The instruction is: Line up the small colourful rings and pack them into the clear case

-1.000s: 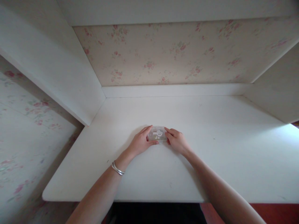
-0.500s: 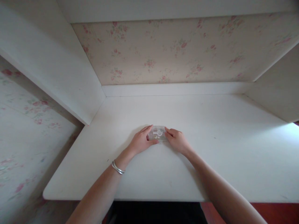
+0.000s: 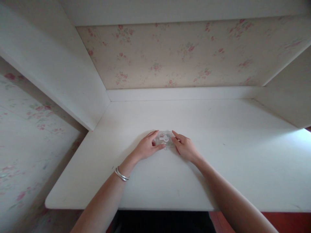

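Observation:
A small, flat, clear plastic box lies on the white desk in front of me. A white shape and a few tiny yellowish bits show through its lid. My left hand grips its left end, thumb along the near edge and fingers at the far left corner. At the right end my right hand holds the box, its index finger stretched to the far right corner and the thumb against the side. The other right fingers are curled and partly hidden. A silver bracelet circles my left wrist.
The white desk has a rounded front left corner. White side panels stand left and right, with a low ledge along the back. Floral wallpaper covers the wall. A shelf crosses above.
The right index finger has lifted slightly and straightened at the box's far corner. The box has barely shifted to the right. The left hand keeps nearly the same grip.

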A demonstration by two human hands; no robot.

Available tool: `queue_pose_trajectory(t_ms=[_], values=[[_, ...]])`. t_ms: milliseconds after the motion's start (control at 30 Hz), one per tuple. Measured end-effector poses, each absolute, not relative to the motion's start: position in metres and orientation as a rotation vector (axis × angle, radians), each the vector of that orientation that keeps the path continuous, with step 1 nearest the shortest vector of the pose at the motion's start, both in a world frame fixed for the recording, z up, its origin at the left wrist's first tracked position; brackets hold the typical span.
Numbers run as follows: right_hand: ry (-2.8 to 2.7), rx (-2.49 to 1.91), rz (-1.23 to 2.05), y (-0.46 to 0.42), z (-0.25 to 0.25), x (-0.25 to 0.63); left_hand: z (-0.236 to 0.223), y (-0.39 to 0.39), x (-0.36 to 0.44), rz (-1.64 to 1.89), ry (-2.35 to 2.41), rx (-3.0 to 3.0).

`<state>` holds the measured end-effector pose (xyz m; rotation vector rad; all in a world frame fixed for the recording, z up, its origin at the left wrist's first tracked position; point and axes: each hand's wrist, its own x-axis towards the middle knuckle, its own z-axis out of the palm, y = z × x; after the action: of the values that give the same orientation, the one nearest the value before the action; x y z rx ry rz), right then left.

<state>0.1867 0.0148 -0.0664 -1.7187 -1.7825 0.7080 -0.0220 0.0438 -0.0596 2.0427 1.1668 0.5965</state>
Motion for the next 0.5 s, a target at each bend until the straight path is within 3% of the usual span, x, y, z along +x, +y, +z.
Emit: queue_pose_trajectory(t_ms=[500], values=[[-1.988,-1.697,0.6,0.0167,-0.0694,0.1833,-0.0555,0.0455,-0.0184,0.593,1.139,2.003]])
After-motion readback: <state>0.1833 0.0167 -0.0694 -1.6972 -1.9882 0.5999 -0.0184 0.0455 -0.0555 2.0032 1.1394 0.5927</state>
